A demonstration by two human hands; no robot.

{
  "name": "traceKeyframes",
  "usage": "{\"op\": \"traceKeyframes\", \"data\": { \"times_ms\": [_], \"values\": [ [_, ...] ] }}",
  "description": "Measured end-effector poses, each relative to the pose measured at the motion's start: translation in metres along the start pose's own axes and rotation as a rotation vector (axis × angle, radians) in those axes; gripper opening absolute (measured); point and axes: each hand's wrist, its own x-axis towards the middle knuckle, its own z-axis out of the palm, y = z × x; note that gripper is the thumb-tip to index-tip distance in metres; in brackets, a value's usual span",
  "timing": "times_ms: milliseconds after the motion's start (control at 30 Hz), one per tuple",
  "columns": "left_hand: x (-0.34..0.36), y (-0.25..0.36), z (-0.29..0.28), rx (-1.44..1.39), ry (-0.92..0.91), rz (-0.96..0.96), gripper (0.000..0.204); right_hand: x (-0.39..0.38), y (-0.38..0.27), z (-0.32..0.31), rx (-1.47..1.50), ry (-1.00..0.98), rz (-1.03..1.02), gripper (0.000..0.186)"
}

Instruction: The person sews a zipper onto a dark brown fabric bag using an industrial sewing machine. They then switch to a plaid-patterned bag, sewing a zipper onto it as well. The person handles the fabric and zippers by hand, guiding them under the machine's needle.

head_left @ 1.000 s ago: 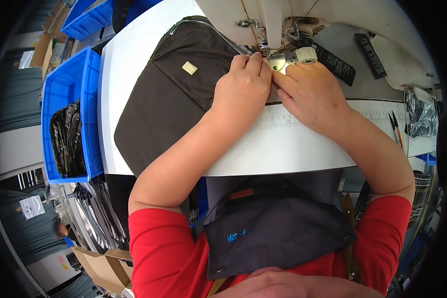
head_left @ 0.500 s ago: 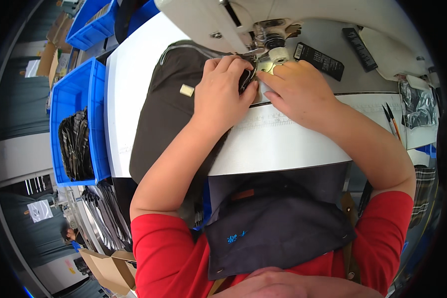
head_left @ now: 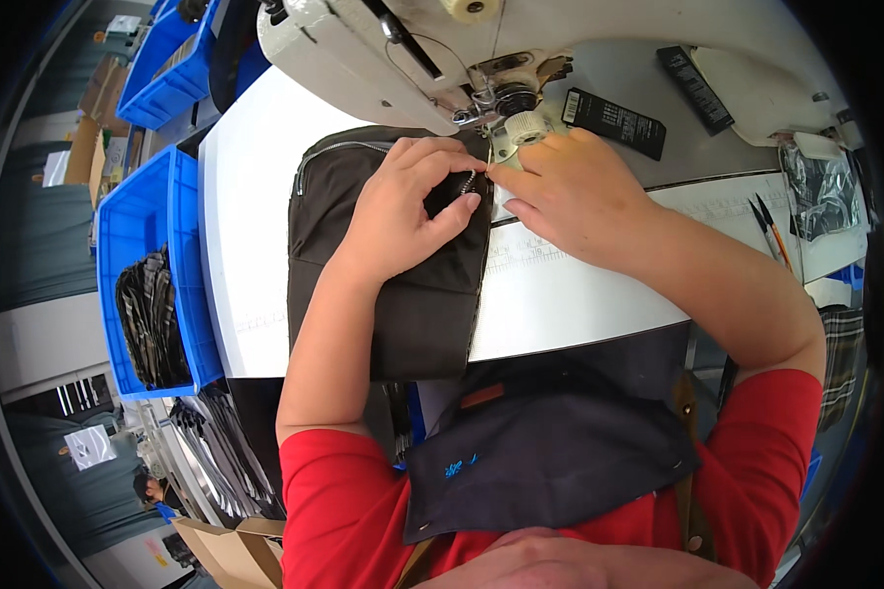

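My left hand (head_left: 403, 211) grips the dark brown fabric piece (head_left: 393, 334) beside the sewing machine's needle area (head_left: 486, 113), fingers bent around a short exposed bit of metal zipper teeth (head_left: 469, 183). A longer zipper (head_left: 339, 148) curves along the fabric's top. Just right of it, my right hand (head_left: 580, 196) has its index fingertip against the fabric's right edge near the lit needle plate (head_left: 504, 145), thumb held apart from it, other fingers curled beneath the white knob (head_left: 525, 127). What lies right under the fingertips is partly hidden.
Two black boxes (head_left: 614, 124), a clear plastic bag (head_left: 820, 191) and pens (head_left: 774, 231) lie right on the white table (head_left: 580, 294). At left stand blue bins (head_left: 192, 334), one holding plaid fabric (head_left: 147, 324), hanging cloth strips (head_left: 216, 452) and cardboard (head_left: 216, 545). Another person (head_left: 152, 491) is at lower left.
The brown fabric has turned from slanted to nearly upright, covering the label patch seen earlier. My left hand moved left and down, my right slightly left. The whole view has shifted somewhat.
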Motion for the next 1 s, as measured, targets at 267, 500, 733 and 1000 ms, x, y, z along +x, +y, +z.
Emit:
{"op": "traceKeyframes", "data": {
  "times_ms": [267,500,733,1000],
  "values": [
    [0.002,-0.007,-0.004,0.091,-0.021,0.097,0.020,0.003,-0.004,0.003,0.006,0.009,-0.012,0.025],
    [0.003,-0.010,-0.005,0.007,0.047,0.068,0.018,0.004,-0.005,0.009,0.001,0.079,-0.049,0.022],
    [0.005,-0.009,-0.003,-0.031,-0.035,0.007,0.021,0.003,-0.004,0.011,-0.014,0.080,-0.068,0.019],
    [0.004,-0.005,-0.006,0.009,-0.102,-0.005,0.020,0.003,-0.014,0.000,0.044,0.001,-0.071,0.018]
  ]
}}
